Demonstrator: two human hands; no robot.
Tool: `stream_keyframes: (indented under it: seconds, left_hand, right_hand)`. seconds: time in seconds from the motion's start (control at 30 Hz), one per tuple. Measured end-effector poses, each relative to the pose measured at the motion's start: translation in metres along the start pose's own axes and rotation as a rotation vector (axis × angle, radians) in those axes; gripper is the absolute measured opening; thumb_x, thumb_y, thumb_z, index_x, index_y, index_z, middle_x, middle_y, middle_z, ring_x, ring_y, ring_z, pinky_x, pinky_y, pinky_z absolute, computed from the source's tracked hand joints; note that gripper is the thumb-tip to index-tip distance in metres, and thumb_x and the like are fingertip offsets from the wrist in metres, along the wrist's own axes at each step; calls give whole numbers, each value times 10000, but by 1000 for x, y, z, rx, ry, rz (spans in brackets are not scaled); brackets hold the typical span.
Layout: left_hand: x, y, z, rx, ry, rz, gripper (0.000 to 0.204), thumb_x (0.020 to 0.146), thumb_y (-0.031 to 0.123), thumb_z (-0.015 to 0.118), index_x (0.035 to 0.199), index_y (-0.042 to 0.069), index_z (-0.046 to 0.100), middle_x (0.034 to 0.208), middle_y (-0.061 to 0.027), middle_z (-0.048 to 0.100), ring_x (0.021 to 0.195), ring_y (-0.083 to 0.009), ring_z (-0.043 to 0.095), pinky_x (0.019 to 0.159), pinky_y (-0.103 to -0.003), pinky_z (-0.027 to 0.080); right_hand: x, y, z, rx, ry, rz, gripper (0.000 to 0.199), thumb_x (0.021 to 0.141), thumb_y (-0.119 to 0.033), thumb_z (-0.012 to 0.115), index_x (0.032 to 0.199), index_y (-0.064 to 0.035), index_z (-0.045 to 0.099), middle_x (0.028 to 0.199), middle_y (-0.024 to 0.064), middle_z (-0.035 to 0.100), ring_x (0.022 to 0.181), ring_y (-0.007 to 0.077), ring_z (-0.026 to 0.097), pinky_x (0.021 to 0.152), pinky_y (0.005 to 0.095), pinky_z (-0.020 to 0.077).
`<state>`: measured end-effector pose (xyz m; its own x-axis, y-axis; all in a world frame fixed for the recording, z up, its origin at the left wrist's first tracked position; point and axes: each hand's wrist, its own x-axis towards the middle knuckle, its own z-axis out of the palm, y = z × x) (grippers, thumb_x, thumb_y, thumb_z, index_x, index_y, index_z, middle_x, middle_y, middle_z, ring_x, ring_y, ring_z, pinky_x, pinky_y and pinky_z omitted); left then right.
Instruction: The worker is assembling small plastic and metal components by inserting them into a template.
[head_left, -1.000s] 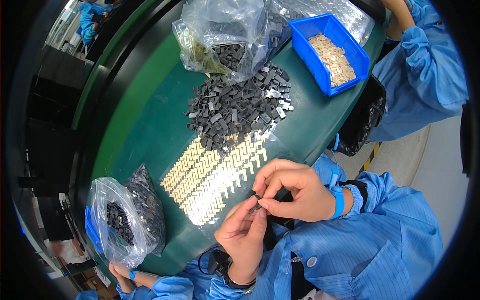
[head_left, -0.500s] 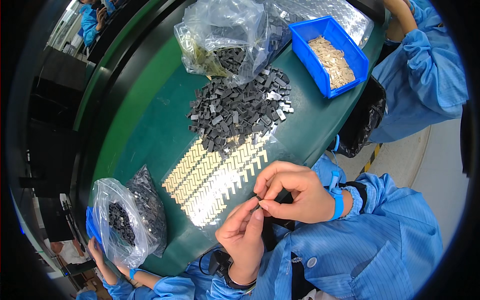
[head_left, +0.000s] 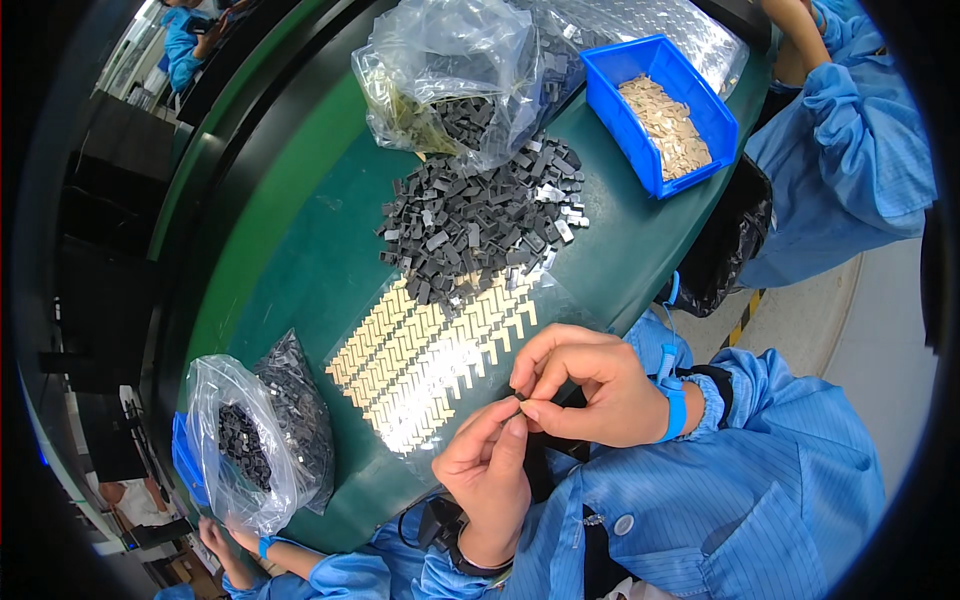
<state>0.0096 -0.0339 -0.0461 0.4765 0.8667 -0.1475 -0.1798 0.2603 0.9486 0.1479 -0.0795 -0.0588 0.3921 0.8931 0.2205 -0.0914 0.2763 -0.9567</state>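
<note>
Both my hands meet at the table's near edge around one small black part (head_left: 519, 397), mostly covered by the fingertips. My left hand (head_left: 490, 465) pinches it between thumb and forefinger. From the other side my right hand (head_left: 590, 390) grips the same part, its fingers curled; a blue band circles that wrist. Just beyond my hands lies a clear sheet (head_left: 408, 437) bearing rows of cream L-shaped pieces (head_left: 400, 350). A heap of small black plastic parts (head_left: 480, 215) covers the sheet's far end, spilling from a large clear bag (head_left: 440, 60).
A blue bin (head_left: 625, 130) of small cream pieces (head_left: 668, 130) stands at the far right. Bags of black parts (head_left: 245, 430) sit at the left beside a co-worker's hands (head_left: 225, 540). Another person's blue sleeve (head_left: 850, 140) is at the right, near a black-lined bin (head_left: 725, 240).
My hands stay nearly still, fingertips on the black part. At the lower left, the co-worker's hand has come down away from the bag and blue container.
</note>
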Motion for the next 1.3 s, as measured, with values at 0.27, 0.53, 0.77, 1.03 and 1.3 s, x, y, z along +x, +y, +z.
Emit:
stream_keyframes:
  seconds: [0.27,0.53,0.77,1.03,1.3]
  left_hand:
    - [2,1,4,-93,26,2,149,819,-55,572,962,-76,610,881,-145,638,756,-171,624,700,-264,513]
    - [2,2,2,-44,-37,103,223,826,-55,568,1047,-77,548,904,-165,630,777,-174,619,734,-273,508]
    - [4,6,-2,-19,-97,112,318,804,-21,599,1100,-76,496,905,-207,623,741,-209,621,691,-290,508]
    - [12,5,-19,-46,-294,-10,430,806,-55,588,1217,-62,463,903,-195,633,765,-216,630,717,-313,517]
    - [11,25,-12,736,-365,304,394,790,-92,593,1175,-63,515,908,-187,647,787,-233,654,703,-308,524]
  right_hand:
    - [1,6,-1,88,-28,15,98,722,-33,671,747,-11,580,901,93,587,833,186,574,740,288,456]
    - [8,-1,-6,-46,-76,-41,147,725,-76,705,789,-14,588,887,81,579,828,171,561,731,277,449]
    - [14,1,-18,223,-318,218,162,778,-136,692,830,-20,592,806,38,582,776,90,550,646,229,425]
    - [14,3,-18,621,-426,503,123,839,-98,609,891,5,567,768,39,606,709,86,574,629,207,442]
    - [13,10,-15,266,-481,415,164,831,-123,618,763,-27,504,653,-19,511,598,27,469,521,181,362]
